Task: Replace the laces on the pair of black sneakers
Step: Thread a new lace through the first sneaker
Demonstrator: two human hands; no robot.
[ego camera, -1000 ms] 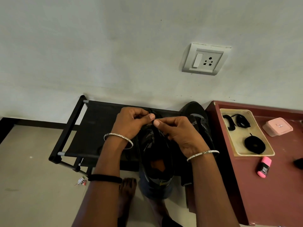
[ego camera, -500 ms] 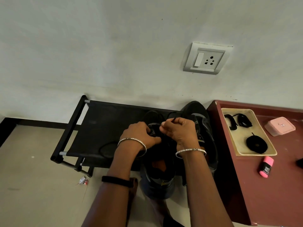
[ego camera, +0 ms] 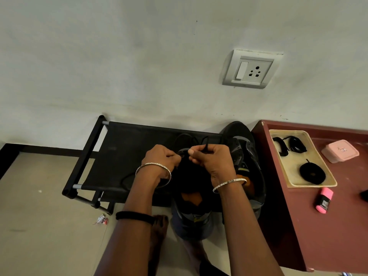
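Observation:
A black sneaker (ego camera: 191, 208) stands on the black fabric rack (ego camera: 127, 156), heel toward me, its orange insole showing. My left hand (ego camera: 161, 158) and my right hand (ego camera: 211, 158) meet over its tongue, each pinching a strand of the black lace (ego camera: 206, 143), whose loops lie on the rack behind the fingers. The second black sneaker (ego camera: 244, 154) lies just right of it, against the table's side. A beige tray (ego camera: 320, 184) on the maroon table holds a coiled black lace (ego camera: 312, 173) and loose black laces (ego camera: 289, 145).
The maroon table (ego camera: 328, 236) stands to the right with a pink box (ego camera: 340, 150) and a pink highlighter (ego camera: 324, 200). A wall socket (ego camera: 251, 69) is above. Bare feet (ego camera: 159, 228) stand on the floor below the rack. A small scrap (ego camera: 102, 219) lies on the floor.
Both hands dropped from a raised pinch to the sneaker's tongue, then drew slightly apart and up with the lace between them. The sneakers have not shifted.

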